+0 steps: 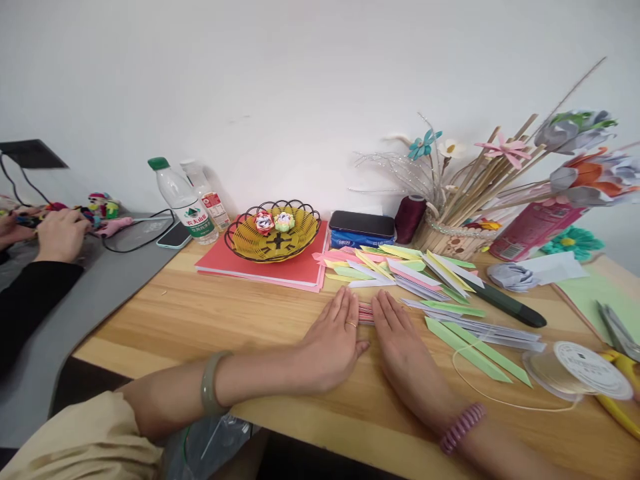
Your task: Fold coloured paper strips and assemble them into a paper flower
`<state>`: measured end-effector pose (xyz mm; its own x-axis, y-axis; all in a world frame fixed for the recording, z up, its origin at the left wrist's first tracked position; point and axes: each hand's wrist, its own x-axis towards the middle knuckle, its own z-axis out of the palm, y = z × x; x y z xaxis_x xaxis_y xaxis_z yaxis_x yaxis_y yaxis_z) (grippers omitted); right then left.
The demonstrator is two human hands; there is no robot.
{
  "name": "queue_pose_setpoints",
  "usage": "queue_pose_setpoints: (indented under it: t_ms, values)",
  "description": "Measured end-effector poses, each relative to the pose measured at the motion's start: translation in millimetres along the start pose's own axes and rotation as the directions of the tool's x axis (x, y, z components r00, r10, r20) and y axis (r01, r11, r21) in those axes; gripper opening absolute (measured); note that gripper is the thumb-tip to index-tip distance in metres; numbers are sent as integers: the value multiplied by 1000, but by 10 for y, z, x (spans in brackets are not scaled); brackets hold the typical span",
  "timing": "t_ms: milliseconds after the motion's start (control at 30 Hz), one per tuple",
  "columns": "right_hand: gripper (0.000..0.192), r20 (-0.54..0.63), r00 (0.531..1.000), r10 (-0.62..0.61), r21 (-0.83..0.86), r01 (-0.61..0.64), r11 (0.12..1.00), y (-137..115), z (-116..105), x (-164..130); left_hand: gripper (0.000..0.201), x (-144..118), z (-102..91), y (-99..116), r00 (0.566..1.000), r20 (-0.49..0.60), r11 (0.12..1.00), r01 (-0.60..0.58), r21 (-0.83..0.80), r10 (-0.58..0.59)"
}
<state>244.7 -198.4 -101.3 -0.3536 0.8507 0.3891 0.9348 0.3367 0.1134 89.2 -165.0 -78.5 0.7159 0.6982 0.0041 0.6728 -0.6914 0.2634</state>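
My left hand (330,340) and my right hand (405,340) lie flat on the wooden table, fingers stretched forward. Between them a small set of red and white paper strips (366,312) shows, its two ends hidden under my fingers. Just beyond my fingertips is a heap of folded paper strips (395,267) in pink, yellow, green and white. Right of my right hand lie long light-green strips (475,350) and several pale folded strips (495,331).
A spool of cream cord (575,370) and yellow-handled scissors (623,353) sit at right. Behind stand a woven basket (240,250) on red paper (295,273), a water bottle (187,207), a phone (363,223) and a flower holder (450,240). Another person's hand (63,233) is at far left.
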Motion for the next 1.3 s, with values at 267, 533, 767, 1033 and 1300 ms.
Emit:
queue_pose_setpoints:
  t_ms: [267,533,767,1033,1300]
  values:
    - [50,-12,1000,13,14,-13,1000,-13,-10,24,60,-10,-3,-5,999,-39,999,-31,-24,30]
    - [50,-12,1000,7,131,-5,991,38,-155,37,67,116,-28,-201,971,-221,873,-29,-487,-91]
    - [38,-32,999,42,349,-28,937,151,-313,67,66,98,-168,-186,951,-224,700,-12,-715,-212]
    - [23,-126,959,253,588,-133,798,133,-485,69,70,103,-253,-51,864,-394,315,-297,-901,-312]
    - [26,25,915,403,640,-324,696,183,-523,81,52,175,-264,-99,880,-253,338,-114,-934,-403]
